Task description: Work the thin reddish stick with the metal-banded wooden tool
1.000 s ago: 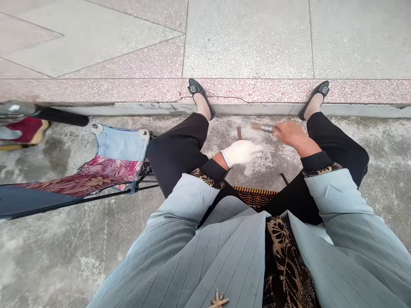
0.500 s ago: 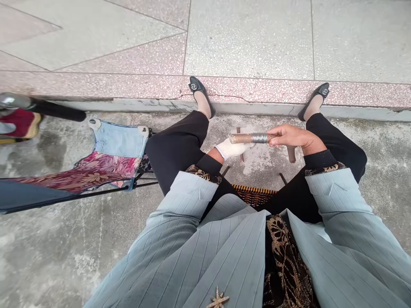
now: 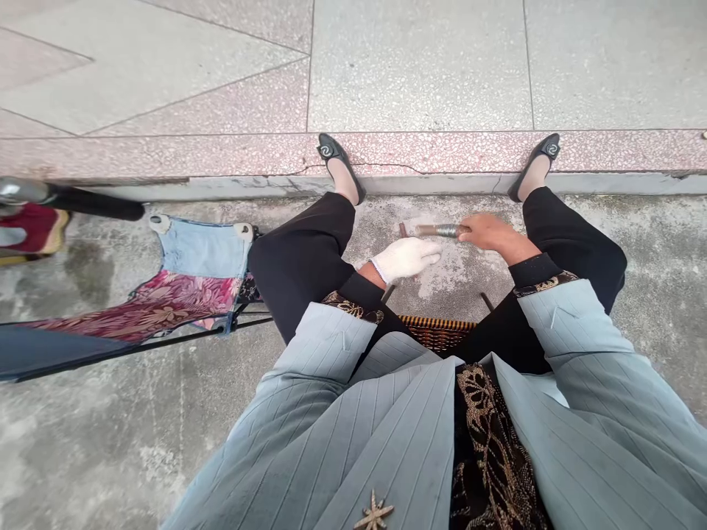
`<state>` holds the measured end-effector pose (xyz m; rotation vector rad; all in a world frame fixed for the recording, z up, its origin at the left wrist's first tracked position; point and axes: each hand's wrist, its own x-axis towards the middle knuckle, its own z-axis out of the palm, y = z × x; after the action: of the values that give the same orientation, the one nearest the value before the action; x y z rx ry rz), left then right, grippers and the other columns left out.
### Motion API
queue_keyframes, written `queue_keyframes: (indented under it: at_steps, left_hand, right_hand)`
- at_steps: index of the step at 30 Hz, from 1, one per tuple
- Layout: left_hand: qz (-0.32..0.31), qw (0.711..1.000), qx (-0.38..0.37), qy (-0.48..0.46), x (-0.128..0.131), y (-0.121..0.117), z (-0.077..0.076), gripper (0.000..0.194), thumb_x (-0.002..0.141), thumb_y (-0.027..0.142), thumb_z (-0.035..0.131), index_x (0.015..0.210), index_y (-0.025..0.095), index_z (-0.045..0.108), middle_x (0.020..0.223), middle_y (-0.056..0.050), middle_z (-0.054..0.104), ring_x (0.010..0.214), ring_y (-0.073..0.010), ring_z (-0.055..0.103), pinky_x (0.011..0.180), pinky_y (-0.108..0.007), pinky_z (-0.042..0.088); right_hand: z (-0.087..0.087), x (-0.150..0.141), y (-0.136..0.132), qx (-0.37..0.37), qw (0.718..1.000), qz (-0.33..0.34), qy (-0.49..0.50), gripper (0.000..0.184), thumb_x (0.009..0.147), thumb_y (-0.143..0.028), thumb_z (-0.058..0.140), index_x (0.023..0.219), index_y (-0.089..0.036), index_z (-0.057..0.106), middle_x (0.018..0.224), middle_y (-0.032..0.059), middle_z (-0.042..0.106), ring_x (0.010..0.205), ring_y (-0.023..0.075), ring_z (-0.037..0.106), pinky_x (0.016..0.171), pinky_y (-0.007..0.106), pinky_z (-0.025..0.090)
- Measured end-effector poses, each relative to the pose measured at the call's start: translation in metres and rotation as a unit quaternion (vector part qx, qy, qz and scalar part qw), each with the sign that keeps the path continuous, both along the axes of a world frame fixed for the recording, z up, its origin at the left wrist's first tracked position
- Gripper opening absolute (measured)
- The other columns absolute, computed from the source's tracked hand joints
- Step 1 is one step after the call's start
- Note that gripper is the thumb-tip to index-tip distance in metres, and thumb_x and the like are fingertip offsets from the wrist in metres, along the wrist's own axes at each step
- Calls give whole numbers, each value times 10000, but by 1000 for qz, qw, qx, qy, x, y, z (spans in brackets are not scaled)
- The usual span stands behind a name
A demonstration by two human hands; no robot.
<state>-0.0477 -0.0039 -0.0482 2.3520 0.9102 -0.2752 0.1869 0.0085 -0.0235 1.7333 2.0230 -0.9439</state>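
I sit on a low woven stool (image 3: 439, 333) with my legs apart over a grey concrete floor. My right hand (image 3: 490, 231), bare, is closed round a wooden-handled tool (image 3: 440, 230) with a silver metal wrap. The tool lies low and points left. My left hand (image 3: 409, 258) wears a white glove. It rests on a pale dusty patch of floor with its fingers curled over a thin brown rod (image 3: 402, 230), whose far end shows just past the glove. The tool's tip is close to that end.
A folding stool with a patchwork cloth seat (image 3: 202, 269) stands to my left. Beyond it are a dark bar (image 3: 99, 202) and a red object (image 3: 33, 224). A raised pink terrazzo step (image 3: 166, 156) runs across ahead, with my black shoes (image 3: 331, 153) against it.
Half a second ago my right hand held the tool raised above the glove. It has come down toward the floor near the rod's end. The gloved hand has stayed in place.
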Motion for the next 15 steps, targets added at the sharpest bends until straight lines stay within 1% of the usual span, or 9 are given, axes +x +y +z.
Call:
queue_keyframes:
  at_steps: [3, 5, 6, 8, 10, 12, 13, 14, 15]
  left_hand:
    - [6, 1000, 14, 2, -11, 7, 4, 342, 1066, 354, 458, 1129, 215, 765, 1141, -61, 798, 1041, -230, 723, 865, -306, 497]
    - [21, 999, -14, -31, -19, 12, 5, 342, 1057, 357, 449, 1083, 200, 752, 1086, -60, 791, 990, -223, 713, 864, -309, 499]
    - [37, 997, -34, -58, -21, 13, 5, 343, 1052, 359, 445, 1065, 187, 742, 1056, -64, 785, 961, -218, 705, 866, -312, 503]
    - [85, 987, -66, -118, -22, 13, 5, 368, 1055, 384, 423, 1028, 165, 718, 994, -72, 765, 902, -208, 684, 855, -316, 513]
    - [118, 976, -86, -161, -19, 11, 5, 411, 1069, 428, 390, 1013, 159, 696, 947, -70, 741, 868, -201, 664, 841, -316, 520]
    - [112, 975, -101, -164, -12, 6, 6, 413, 1067, 443, 388, 1018, 164, 689, 917, -58, 725, 856, -199, 653, 842, -312, 520]
    - [96, 978, -107, -154, -9, 4, 6, 398, 1061, 436, 401, 1024, 167, 692, 917, -54, 724, 862, -198, 654, 854, -309, 518]
    - [80, 981, -109, -140, -6, 3, 6, 382, 1054, 424, 416, 1021, 168, 697, 921, -54, 727, 868, -198, 658, 863, -305, 516]
    - [67, 984, -106, -125, -4, 1, 7, 370, 1048, 413, 429, 1011, 169, 703, 926, -56, 731, 872, -199, 663, 868, -303, 513]
  right_hand:
    - [2, -7, -6, -118, 985, 115, 42, 145, 959, -243, 694, 1015, -140, 779, 943, 98, 738, 805, 199, 620, 665, 305, 374]
    - [7, -6, -10, -207, 955, 150, 149, 125, 939, -227, 697, 997, -152, 779, 804, 35, 685, 730, 164, 597, 661, 281, 398]
    - [11, -3, -11, -233, 937, 142, 218, 142, 932, -245, 703, 1014, -157, 778, 768, 12, 660, 706, 153, 587, 664, 273, 417]
    - [17, 6, -11, -213, 904, 70, 364, 233, 922, -343, 732, 1065, -162, 764, 788, 4, 655, 702, 148, 579, 676, 282, 463]
    - [20, 16, -8, -118, 867, -60, 480, 347, 915, -481, 756, 1068, -171, 729, 884, 38, 680, 736, 164, 578, 702, 326, 511]
    - [18, 23, -2, -36, 833, -192, 518, 376, 928, -552, 745, 991, -189, 672, 960, 85, 685, 778, 191, 582, 759, 392, 552]
    - [15, 25, 1, -14, 832, -241, 499, 366, 938, -553, 737, 952, -199, 644, 973, 105, 683, 799, 210, 589, 789, 426, 563]
    - [12, 26, 3, -1, 846, -274, 458, 342, 949, -535, 728, 935, -208, 632, 976, 124, 682, 825, 236, 600, 818, 457, 567]
    - [10, 26, 6, 7, 870, -286, 401, 310, 962, -511, 714, 941, -211, 637, 975, 140, 683, 857, 267, 615, 840, 481, 566]
